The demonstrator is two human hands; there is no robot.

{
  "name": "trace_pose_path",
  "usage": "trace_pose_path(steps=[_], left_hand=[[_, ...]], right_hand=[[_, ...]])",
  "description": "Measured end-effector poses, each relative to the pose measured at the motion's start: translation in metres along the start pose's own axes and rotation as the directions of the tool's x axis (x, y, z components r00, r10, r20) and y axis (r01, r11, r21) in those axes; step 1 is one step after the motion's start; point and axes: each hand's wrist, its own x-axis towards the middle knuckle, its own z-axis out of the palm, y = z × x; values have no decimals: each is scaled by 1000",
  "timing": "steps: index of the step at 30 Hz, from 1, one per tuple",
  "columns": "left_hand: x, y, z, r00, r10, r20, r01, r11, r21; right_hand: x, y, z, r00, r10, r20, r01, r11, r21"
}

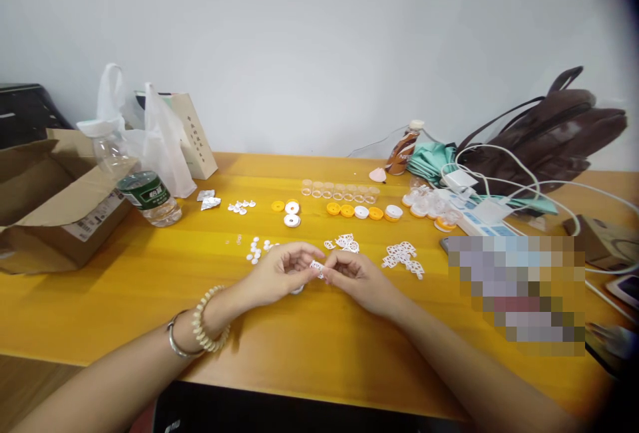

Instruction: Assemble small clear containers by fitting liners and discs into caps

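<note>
Both hands meet over the middle of the table and hold a small white openwork plastic piece [316,267] between them. My left hand [280,275] pinches its left side with thumb and fingers. From the other side, my right hand [358,279] grips it with thumb and forefinger. Under my left fingers a white round part [297,289] is mostly hidden. Similar white openwork pieces lie in a small pile [344,243] just beyond my right hand and in a larger pile [402,257] to its right. Small white discs [255,247] are scattered beyond my left hand.
Behind the hands stand a row of transparent cups [339,191] and a row of orange and white caps [361,212]. A cardboard box [44,220] and a water bottle [150,197] occupy the left. A power strip [482,220], cables and a brown bag [549,134] crowd the right.
</note>
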Motion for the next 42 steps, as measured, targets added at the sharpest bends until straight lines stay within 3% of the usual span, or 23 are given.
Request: trace_pose_path(steps=[3, 6, 10, 12, 14, 16, 18, 22, 25, 29, 37, 42], left_hand=[[-1, 1, 2, 999, 11, -33, -9, 998, 64], [-1, 4, 0, 989, 126, -72, -104, 963, 248], [-4, 3, -7, 930, 369, -4, -310, 787, 533], [-6, 1, -8, 901, 427, 72, -378, 694, 613], [-8, -2, -9, 892, 443, 85, -391, 665, 637], [-8, -4, -10, 896, 440, 55, -376, 687, 622], [-4, -4, -13, 904, 427, 13, -348, 719, 602], [16, -3, -23, 929, 370, -1, -282, 711, 645], [36, -2, -27, 929, 326, 173, -345, 598, 724], [55, -1, -22, 910, 291, 295, -406, 487, 773], [69, -13, -14, 934, 271, 233, -350, 560, 751], [47, -4, -25, 971, 238, 28, -207, 775, 597]], right_hand=[[1, -1, 0, 1000, -3, -15, 3, 1000, 4], [1, 0, -2, 1000, 23, 0, -22, 995, 95], [1, 3, -3, 989, 112, 93, -136, 938, 319], [1, 2, -2, 978, 162, 128, -200, 902, 384], [1, 1, -2, 971, 198, 134, -236, 879, 414], [2, 0, -4, 974, 215, 68, -223, 867, 445], [4, -1, -8, 973, 209, -99, -133, 857, 498], [7, -1, -21, 874, 166, -456, 123, 834, 538], [8, 0, -25, 842, 166, -514, 154, 838, 523], [9, 2, -18, 862, 194, -469, 97, 844, 527], [8, 4, -14, 901, 249, -356, 16, 800, 600], [6, 2, -10, 917, 254, -308, -19, 797, 604]])
